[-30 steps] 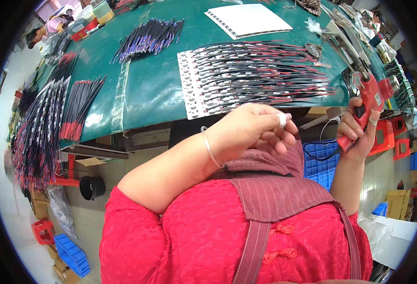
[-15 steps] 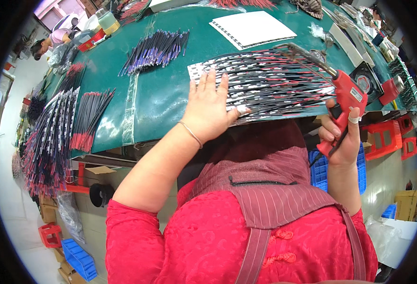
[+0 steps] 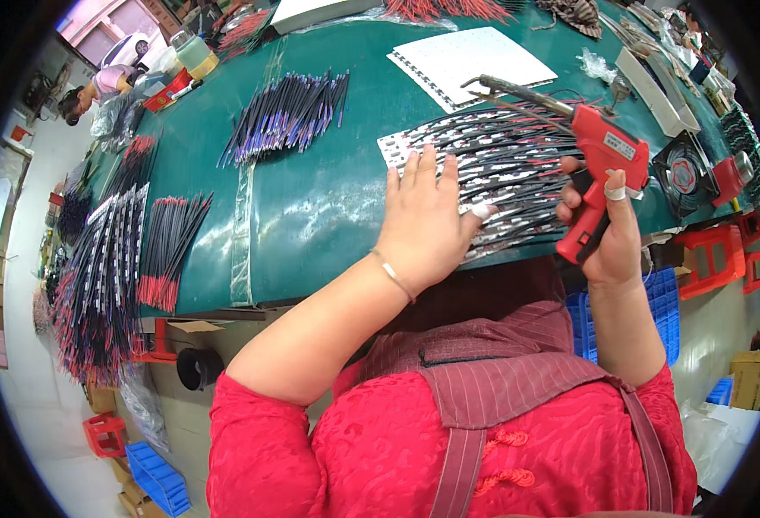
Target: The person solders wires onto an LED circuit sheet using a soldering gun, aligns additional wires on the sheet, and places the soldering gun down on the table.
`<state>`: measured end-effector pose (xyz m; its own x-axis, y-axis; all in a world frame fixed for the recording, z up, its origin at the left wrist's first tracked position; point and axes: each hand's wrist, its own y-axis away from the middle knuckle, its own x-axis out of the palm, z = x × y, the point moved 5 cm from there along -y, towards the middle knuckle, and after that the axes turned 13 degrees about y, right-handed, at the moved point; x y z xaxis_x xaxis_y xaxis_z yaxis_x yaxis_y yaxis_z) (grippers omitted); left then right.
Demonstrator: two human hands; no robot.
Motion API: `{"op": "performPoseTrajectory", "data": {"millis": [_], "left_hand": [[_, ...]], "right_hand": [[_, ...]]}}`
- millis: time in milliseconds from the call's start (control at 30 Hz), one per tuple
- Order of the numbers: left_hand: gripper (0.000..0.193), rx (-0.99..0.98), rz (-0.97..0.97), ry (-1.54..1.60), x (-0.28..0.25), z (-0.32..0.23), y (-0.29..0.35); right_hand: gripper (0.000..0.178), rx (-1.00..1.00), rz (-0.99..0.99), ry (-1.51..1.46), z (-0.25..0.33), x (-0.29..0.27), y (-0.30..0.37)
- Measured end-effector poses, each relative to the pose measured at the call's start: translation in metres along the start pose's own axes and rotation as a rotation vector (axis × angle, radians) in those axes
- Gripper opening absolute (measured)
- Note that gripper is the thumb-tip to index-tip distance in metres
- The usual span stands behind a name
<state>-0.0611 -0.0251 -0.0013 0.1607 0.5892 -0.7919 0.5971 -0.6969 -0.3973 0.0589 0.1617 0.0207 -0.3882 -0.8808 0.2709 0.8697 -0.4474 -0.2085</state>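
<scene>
My left hand (image 3: 423, 220) lies flat, fingers stretched, on a white punched strip sheet (image 3: 392, 152) threaded with rows of black wires (image 3: 518, 155) whose ends are red. White tape wraps its thumb. In my right hand (image 3: 611, 233) is a red pistol-shaped soldering gun (image 3: 606, 142), fingers wrapped round its grip. Its long metal nozzle (image 3: 526, 91) points left over the far part of the wires, and a hooked tip shows at the end. Whether the tip touches any wire I cannot tell. Tape also covers a finger of my right hand.
On the green tabletop (image 3: 328, 224) are purple-tipped wires (image 3: 289, 116), red-tipped bundles (image 3: 173, 246), a strip-bound wire bunch over the left edge (image 3: 104, 276) and white sheets (image 3: 475, 60). A small black fan (image 3: 684, 175) stands right. Another person (image 3: 95, 91) is far left.
The soldering gun has moved left and towards me, its nozzle now more level. My left hand stays on the strip sheet. The whole view has shifted slightly.
</scene>
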Motion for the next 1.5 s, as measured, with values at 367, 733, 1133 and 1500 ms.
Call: {"op": "performPoseTrajectory", "data": {"millis": [367, 733, 1133, 1500], "left_hand": [[0.043, -0.258, -0.120, -0.591, -0.097, 0.127, -0.085], [0.042, -0.570, 0.174, -0.575, -0.067, 0.170, -0.142], [0.033, -0.733, 0.380, -0.615, -0.052, 0.163, -0.165], [0.028, -0.554, -0.001, -0.683, -0.051, 0.171, -0.146]], "right_hand": [[0.058, 0.064, -0.109, -0.061, -0.026, -0.029, -0.008], [0.066, 0.055, -0.073, -0.083, -0.028, -0.034, -0.010], [0.069, 0.047, -0.011, -0.101, -0.028, -0.032, -0.012], [0.063, 0.064, 0.050, -0.155, -0.025, -0.032, -0.014]]}}
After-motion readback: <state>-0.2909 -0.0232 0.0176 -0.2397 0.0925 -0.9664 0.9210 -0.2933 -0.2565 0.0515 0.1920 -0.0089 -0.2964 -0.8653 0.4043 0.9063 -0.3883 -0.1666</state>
